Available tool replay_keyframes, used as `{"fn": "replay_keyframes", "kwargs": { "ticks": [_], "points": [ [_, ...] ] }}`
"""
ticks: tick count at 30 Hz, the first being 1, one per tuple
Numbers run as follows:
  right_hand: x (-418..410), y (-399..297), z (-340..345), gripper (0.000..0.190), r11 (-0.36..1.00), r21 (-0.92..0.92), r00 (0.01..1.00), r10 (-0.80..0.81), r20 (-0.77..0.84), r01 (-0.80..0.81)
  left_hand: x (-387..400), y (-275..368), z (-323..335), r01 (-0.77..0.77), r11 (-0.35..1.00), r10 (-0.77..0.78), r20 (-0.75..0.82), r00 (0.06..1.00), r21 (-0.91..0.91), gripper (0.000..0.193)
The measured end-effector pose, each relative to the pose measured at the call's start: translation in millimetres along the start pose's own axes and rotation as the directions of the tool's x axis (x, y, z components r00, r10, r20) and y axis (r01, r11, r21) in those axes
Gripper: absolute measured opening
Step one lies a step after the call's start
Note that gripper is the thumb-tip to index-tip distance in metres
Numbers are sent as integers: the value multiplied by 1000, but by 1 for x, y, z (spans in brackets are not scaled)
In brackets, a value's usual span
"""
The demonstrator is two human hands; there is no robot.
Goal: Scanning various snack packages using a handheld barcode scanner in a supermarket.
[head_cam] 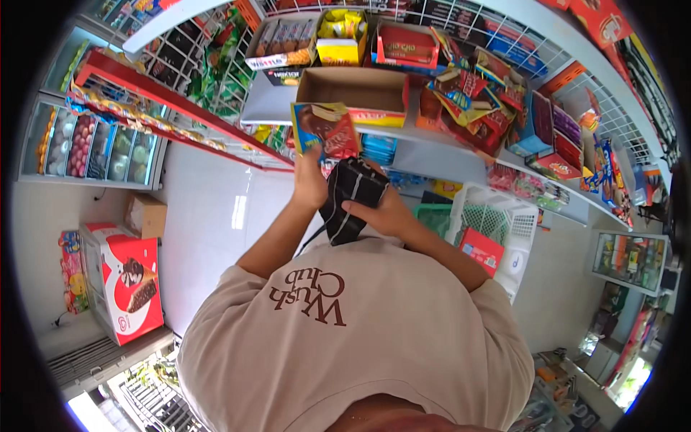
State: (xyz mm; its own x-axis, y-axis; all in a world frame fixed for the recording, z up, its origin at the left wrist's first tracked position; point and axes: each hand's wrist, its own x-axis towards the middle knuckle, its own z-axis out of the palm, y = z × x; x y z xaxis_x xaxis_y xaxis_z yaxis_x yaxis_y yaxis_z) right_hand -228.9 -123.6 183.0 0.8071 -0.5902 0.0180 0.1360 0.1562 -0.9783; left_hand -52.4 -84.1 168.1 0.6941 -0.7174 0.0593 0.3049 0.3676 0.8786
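Note:
My left hand [311,181] grips a red, yellow and blue snack packet [326,127] by its lower edge, with the thumb on its front. The packet stands tilted before an open cardboard display box [351,92] on the shelf. In my right hand [386,210] is a bunched black cloth [353,189] with pale stripes. Its upper end lies close to the packet's bottom, and I cannot tell whether they touch. To the right, similar snack packets [469,92] are heaped on the same shelf.
Boxes of wafer bars [283,40] and yellow packets [341,32] line the shelf's back. Below the shelf stands a white plastic basket [494,210] holding a red box [482,251]. A red rack rail [189,105] runs along the left. An ice-cream freezer [129,281] stands farther left.

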Motion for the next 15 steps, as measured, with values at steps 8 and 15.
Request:
{"fn": "replay_keyframes", "kwargs": {
  "ticks": [8,15],
  "points": [
    [-34,-3,-46,73,967,-246,974,-117,-194,67,-60,14,9,137,976,-160,129,979,171,67],
    [-39,-7,-41,69,720,-562,841,-535,-76,407,-101,-4,53,98,937,-276,540,795,334,70]
  ]
}}
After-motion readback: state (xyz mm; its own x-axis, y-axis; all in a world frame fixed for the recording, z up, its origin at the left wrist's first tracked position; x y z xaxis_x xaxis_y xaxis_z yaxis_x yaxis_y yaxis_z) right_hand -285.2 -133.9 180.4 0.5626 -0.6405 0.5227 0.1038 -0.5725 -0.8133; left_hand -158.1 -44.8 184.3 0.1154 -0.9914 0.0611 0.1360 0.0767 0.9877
